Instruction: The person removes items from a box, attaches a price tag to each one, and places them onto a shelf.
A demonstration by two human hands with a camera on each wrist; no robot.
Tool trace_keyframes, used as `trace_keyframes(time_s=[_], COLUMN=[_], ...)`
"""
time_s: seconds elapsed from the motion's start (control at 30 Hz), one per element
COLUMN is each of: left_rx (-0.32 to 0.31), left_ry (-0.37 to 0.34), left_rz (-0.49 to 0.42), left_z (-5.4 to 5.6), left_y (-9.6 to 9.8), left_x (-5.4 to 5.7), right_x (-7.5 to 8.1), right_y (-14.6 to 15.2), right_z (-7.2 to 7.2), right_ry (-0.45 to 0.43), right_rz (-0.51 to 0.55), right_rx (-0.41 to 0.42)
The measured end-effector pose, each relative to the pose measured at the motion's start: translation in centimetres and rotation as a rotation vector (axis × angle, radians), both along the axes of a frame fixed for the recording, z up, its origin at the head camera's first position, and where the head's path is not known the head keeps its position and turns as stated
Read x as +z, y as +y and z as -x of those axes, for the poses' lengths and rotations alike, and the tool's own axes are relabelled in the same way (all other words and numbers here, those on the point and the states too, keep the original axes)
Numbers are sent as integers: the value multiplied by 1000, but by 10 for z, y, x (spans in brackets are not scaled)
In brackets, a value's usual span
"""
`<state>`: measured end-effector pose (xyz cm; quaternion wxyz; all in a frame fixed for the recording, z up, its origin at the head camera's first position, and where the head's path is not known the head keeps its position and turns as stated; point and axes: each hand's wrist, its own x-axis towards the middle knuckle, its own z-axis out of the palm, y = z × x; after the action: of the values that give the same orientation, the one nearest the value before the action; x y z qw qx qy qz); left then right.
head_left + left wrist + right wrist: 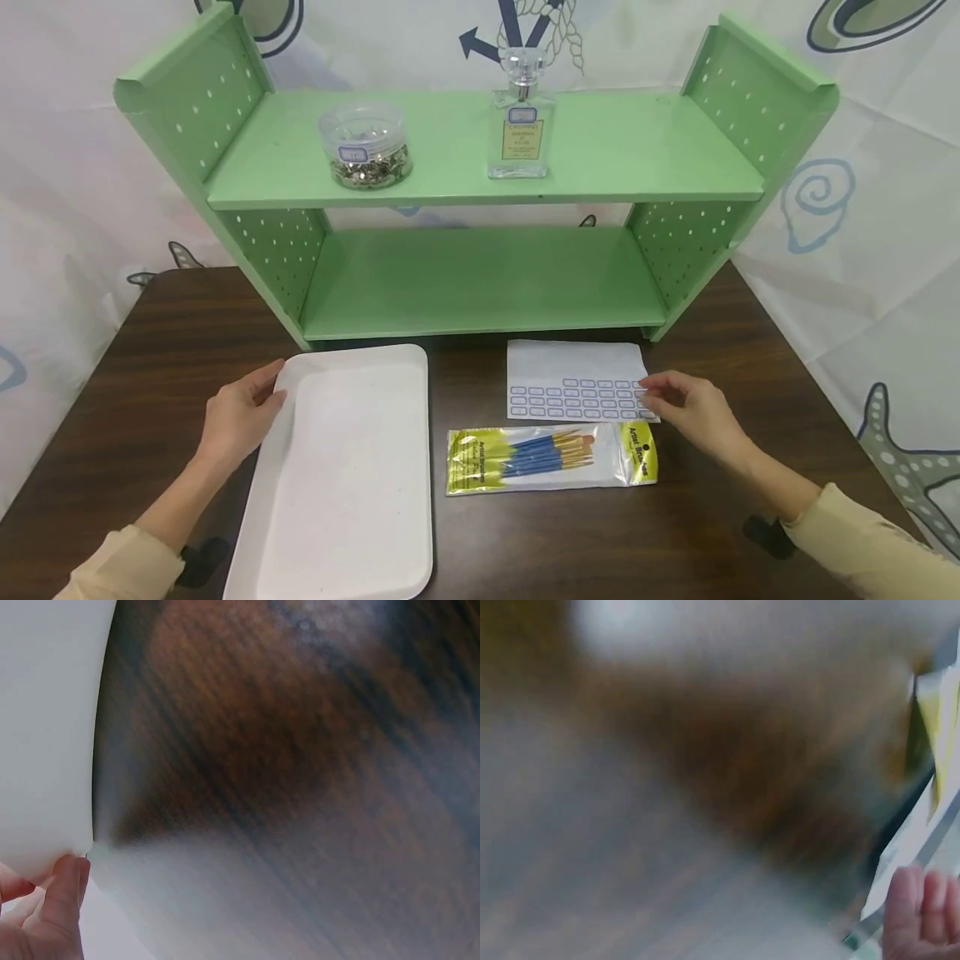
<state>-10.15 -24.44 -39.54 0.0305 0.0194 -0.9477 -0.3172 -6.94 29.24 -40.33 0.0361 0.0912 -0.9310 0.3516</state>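
My left hand (238, 417) grips the upper left edge of a white rectangular tray (352, 467), its fingertips at the rim. In the left wrist view, fingers (64, 900) press close together against the tray's edge (45, 750). At the right, thumb and fingertips of my right hand (693, 412) pinch the right edge of a white sheet of small blue-bordered labels (573, 367). The right wrist view is blurred, with fingers (904, 907) at its lower right corner. Just below the sheet lies a clear and yellow packet of artist brushes (551, 458).
A green two-tier shelf (480, 271) stands at the back of the dark wooden table (720, 533). Its upper board holds a clear round jar of small metal pieces (367, 146) and a glass perfume bottle (522, 125). Patterned white cloth (885, 275) hangs behind.
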Motion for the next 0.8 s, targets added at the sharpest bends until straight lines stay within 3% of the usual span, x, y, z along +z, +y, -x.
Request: trace_keyframes(time_s=[0.13,0.3,0.8], left_rx=[-5,-13,1], left_ry=[15,37,12], left_rz=[3,-4,-20], left_z=[-1,-1,-1], left_y=[-2,-2,-1], left_x=[-2,-1,-1], right_x=[1,-1,-5], right_y=[7,9,-1], right_z=[20,35,53], right_ry=[-91,-148,-243], right_rz=[21,-6,-125], right_rx=[-114,-151,-225])
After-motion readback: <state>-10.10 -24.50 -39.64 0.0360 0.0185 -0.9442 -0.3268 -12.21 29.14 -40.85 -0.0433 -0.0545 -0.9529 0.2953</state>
